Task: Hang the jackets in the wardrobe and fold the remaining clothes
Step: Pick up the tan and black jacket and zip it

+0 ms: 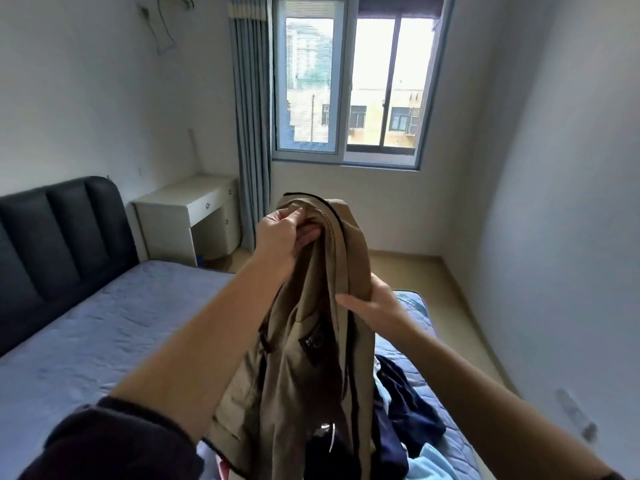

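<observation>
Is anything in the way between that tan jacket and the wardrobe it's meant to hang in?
Both the left hand and right hand grip the tan jacket, lifted above the bed, so nothing separates them. No wardrobe shows in this view, so the path there cannot be judged.

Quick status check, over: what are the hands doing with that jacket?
Left hand pinches collar of tan zip-front fabric jacket, held up above bed. Right hand grips its side lower down. Nothing blocks it; dark blue and light blue clothes heaped beneath.
</observation>
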